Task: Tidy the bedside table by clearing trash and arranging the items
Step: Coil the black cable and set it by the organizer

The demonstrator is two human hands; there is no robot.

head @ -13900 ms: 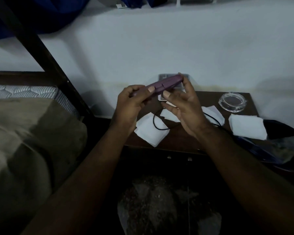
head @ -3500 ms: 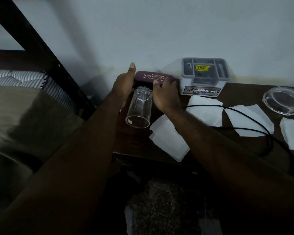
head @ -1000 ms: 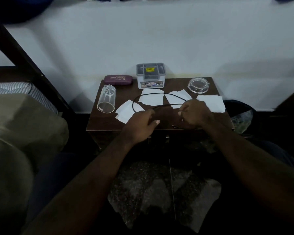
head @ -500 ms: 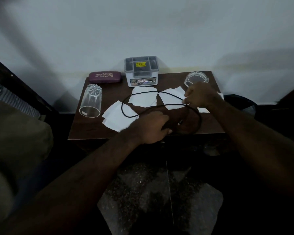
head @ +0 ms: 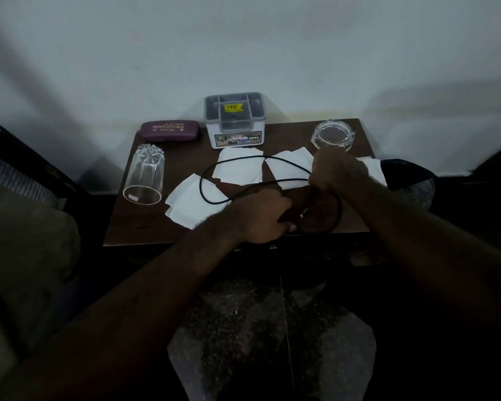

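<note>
- Head view: my left hand (head: 261, 218) and right hand (head: 336, 169) are both curled round the black cable (head: 214, 201) above the bedside table (head: 133, 227).
- Spectacle case (head: 169, 131) and organiser (head: 236, 123) look placed. White papers (head: 237, 172) (trash, presumably) and the tipped glass (head: 145, 178) are left.
- Dim light hides my fingertips.

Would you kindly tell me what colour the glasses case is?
The glasses case is dark purple with pale lettering; head view.

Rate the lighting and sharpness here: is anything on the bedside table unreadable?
Head view: dim, underexposed, darkest at the corners; the right hand gripping the black cable is motion-blurred; the left hand, also gripping it, is sharper; the spectacle case lettering reads clearly.
</note>
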